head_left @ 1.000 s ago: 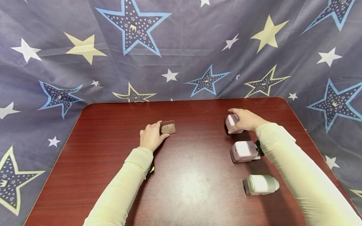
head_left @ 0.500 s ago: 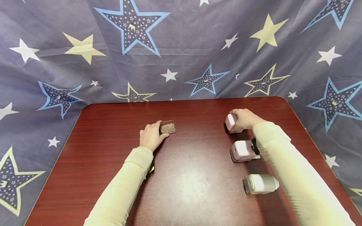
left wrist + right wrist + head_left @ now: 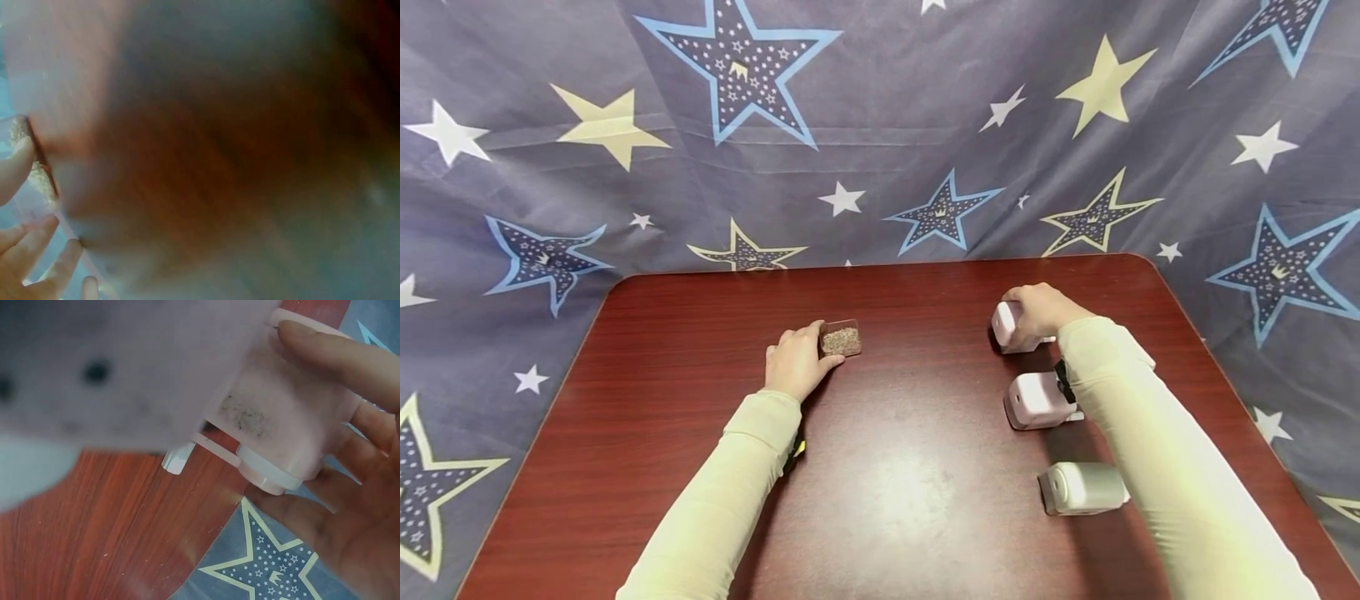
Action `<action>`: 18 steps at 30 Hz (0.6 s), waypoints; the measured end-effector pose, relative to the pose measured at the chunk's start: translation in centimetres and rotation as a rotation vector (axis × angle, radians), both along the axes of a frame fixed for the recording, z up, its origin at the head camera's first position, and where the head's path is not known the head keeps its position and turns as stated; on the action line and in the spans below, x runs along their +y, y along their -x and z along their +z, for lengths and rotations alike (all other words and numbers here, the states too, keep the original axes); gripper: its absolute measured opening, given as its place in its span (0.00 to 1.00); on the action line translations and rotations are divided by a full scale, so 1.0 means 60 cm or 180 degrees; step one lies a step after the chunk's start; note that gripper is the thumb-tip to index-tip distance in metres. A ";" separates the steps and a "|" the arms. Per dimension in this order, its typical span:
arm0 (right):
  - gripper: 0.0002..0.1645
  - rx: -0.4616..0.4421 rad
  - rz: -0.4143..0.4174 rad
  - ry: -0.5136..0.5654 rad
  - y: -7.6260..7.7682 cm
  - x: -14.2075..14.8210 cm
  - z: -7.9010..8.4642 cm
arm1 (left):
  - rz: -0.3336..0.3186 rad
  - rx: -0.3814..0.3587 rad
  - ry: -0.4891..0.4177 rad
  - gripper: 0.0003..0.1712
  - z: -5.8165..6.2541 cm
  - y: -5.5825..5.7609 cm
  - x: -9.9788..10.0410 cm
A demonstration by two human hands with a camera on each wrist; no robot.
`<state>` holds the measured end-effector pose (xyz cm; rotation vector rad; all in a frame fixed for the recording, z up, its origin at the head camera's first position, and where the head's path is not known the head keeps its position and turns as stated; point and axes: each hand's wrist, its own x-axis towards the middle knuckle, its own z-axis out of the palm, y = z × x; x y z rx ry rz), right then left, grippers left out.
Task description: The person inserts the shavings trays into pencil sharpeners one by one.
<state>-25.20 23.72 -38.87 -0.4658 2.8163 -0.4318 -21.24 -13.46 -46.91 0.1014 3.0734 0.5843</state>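
Note:
My right hand (image 3: 1043,313) grips the farthest pink crank pencil sharpener (image 3: 1004,323) on the right of the table. In the right wrist view, the thumb lies along one side of this sharpener (image 3: 275,400), and fingers reach under its crank end; dark specks mark its body. Between thumb and fingers, my left hand (image 3: 795,365) holds a small clear tray (image 3: 855,343) of beige shavings, resting on the table left of centre. The left wrist view shows the thumb over the tray's shavings (image 3: 42,181). A second pink sharpener (image 3: 1036,398) stands under the right wrist.
Nearer the front right lies a pale green-white sharpener (image 3: 1084,487), its back end near the right sleeve (image 3: 1157,467). The dark red wooden table (image 3: 895,433) ends against a grey star-printed cloth (image 3: 880,133).
My right hand has closed its fingers around the far pink sharpener, and the right forearm has drifted left. The left hand keeps its hold on the tray. The head view has shifted slightly.

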 end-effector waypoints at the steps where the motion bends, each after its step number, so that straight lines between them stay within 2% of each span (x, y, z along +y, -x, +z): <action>1: 0.50 -0.0001 0.0002 -0.0003 0.001 0.000 -0.001 | -0.0005 -0.0018 0.0011 0.44 0.001 0.000 0.000; 9: 0.52 -0.0051 0.0017 -0.0044 0.008 -0.002 0.000 | -0.0099 -0.0056 0.0157 0.45 0.008 0.000 0.019; 18: 0.53 -0.0097 -0.0030 -0.0067 0.010 -0.002 0.004 | -0.0239 -0.0029 0.0287 0.43 0.010 0.005 0.066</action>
